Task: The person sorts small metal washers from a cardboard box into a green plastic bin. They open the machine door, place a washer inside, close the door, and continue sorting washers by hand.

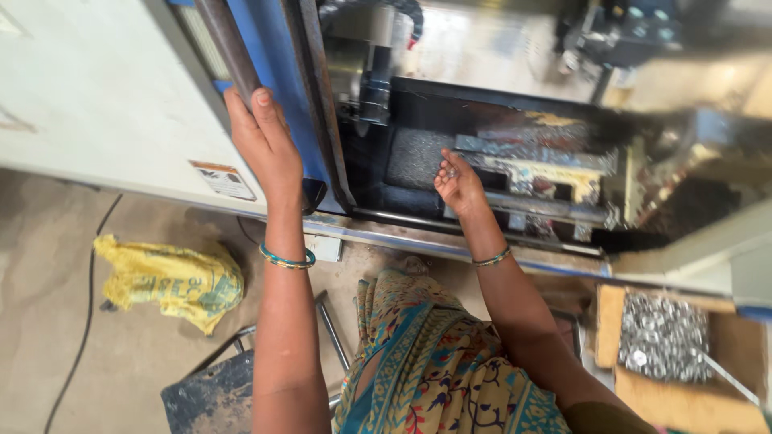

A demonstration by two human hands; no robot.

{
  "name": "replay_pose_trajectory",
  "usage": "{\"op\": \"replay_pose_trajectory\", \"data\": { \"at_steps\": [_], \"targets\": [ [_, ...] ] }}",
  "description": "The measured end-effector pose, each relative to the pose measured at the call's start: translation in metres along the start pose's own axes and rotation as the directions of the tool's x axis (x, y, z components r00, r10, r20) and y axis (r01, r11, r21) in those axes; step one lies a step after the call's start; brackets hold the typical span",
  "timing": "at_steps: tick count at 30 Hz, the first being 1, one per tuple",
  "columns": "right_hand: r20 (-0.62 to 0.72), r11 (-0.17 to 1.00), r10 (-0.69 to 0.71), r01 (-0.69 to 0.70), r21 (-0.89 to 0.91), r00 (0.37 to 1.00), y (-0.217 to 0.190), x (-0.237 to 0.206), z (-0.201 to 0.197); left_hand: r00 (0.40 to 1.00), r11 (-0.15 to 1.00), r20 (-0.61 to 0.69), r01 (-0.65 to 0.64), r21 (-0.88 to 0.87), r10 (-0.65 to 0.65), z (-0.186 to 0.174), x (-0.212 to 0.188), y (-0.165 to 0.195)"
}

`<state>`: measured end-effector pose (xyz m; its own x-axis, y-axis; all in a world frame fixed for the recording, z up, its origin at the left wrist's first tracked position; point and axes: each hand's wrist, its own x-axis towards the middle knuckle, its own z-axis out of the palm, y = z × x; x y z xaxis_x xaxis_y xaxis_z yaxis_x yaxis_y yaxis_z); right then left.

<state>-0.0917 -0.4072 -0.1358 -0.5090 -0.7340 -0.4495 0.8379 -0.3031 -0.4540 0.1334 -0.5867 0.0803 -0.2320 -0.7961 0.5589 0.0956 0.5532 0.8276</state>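
Note:
My left hand [264,145] grips the dark metal handle bar [229,48] on the blue sliding door [269,56] of a machine. My right hand [458,183] reaches into the open machine chamber [523,161] and pinches a small shiny metal part [451,171] between its fingertips. Both wrists wear green bangles. Inside the chamber sit a spindle with a dark chuck [371,72] at the upper left and oily tooling blocks [555,173] to the right of my right hand.
A wooden box [724,386] holding a pile of small shiny metal parts [661,336] stands at the lower right. A yellow sack [173,280] lies on the concrete floor at left, beside a black cable [88,297]. A metal stool frame [217,386] is below me.

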Motion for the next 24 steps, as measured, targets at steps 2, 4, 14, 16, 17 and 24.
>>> {"op": "replay_pose_trajectory", "data": {
  "at_steps": [2, 4, 14, 16, 17, 24],
  "targets": [
    [-0.030, 0.999, -0.042, 0.042, -0.009, 0.999, -0.005, -0.023, -0.013, 0.999, 1.000, 0.031, -0.008, -0.001, 0.009, 0.011, -0.012, 0.009],
    [-0.066, 0.997, -0.078, 0.077, -0.024, 0.995, -0.016, -0.050, -0.027, 0.998, 1.000, 0.061, -0.012, -0.029, 0.014, 0.024, -0.024, 0.018],
    [-0.263, 0.668, -0.740, 0.631, -0.395, 0.619, -0.066, -0.233, -0.110, 0.963, 0.953, 0.268, 0.078, -0.293, 0.004, 0.106, -0.106, 0.048],
    [-0.214, 0.485, -0.873, 0.728, -0.485, 0.439, -0.076, -0.271, -0.129, 0.947, 0.933, 0.322, 0.122, -0.340, -0.006, 0.125, -0.124, 0.054],
    [-0.184, 0.385, -0.922, 0.757, -0.527, 0.341, -0.080, -0.288, -0.137, 0.936, 0.923, 0.351, 0.143, -0.357, -0.009, 0.135, -0.132, 0.057],
    [0.099, -0.160, -0.973, 0.300, -0.940, -0.208, -0.122, -0.384, -0.160, 0.868, 0.841, 0.495, 0.249, -0.480, 0.026, 0.203, -0.187, 0.080]
  ]
}}
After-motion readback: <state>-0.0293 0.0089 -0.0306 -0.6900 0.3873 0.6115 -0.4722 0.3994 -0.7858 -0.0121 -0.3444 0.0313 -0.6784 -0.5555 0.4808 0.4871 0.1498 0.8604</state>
